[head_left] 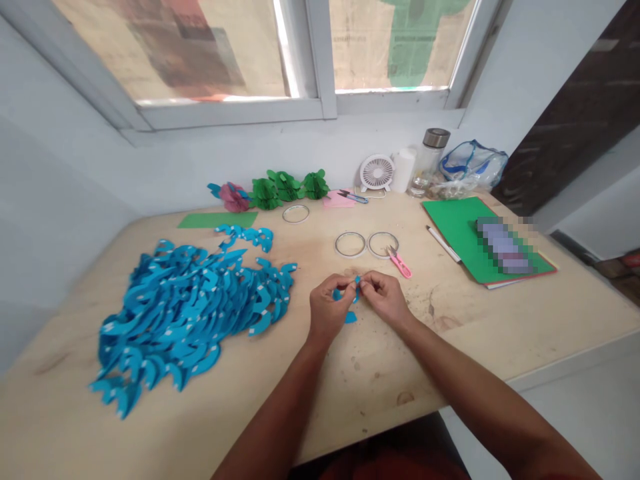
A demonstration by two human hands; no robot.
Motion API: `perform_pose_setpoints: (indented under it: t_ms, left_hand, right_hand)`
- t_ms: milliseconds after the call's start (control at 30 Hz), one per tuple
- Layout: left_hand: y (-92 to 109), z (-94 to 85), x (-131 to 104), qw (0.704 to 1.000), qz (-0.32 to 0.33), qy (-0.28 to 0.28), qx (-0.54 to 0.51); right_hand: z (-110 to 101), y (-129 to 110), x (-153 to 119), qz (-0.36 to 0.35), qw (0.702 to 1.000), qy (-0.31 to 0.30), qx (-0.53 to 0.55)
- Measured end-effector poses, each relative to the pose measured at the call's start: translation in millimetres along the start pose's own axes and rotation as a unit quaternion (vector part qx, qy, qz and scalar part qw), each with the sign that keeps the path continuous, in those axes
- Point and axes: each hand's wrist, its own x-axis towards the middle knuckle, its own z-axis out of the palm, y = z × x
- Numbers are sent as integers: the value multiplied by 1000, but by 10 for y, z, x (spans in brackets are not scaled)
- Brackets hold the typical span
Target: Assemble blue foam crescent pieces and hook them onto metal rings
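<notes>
Both hands meet over the middle of the wooden table, fingertips almost touching. My left hand is closed in a pinch on a blue paper piece, part of which hangs below the fingers. My right hand pinches the same piece at its upper end, beside the left thumb. The fingers hide much of the paper's shape. To the left lies a large heap of curved blue paper pieces with small white patches on them. Just beyond my hands are two rolls of narrow tape and pink thread snips.
Another tape roll lies farther back. Green paper flowers, a pink one, a small fan and a glass bottle line the wall. On the right are a green sheet stack, a blurred-out object and a pen.
</notes>
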Motion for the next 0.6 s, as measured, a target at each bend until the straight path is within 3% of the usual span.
perform_pose_setpoints:
  t_ms: [367,600]
  left_hand:
    - [-5,-6,-6,1000,19,-3,10]
    - [-10,0,3,1000,-17,-4,-12]
  right_hand:
    - [9,2,2,9,1000,-2,7]
    - [9,25,6,11,1000,-1,7]
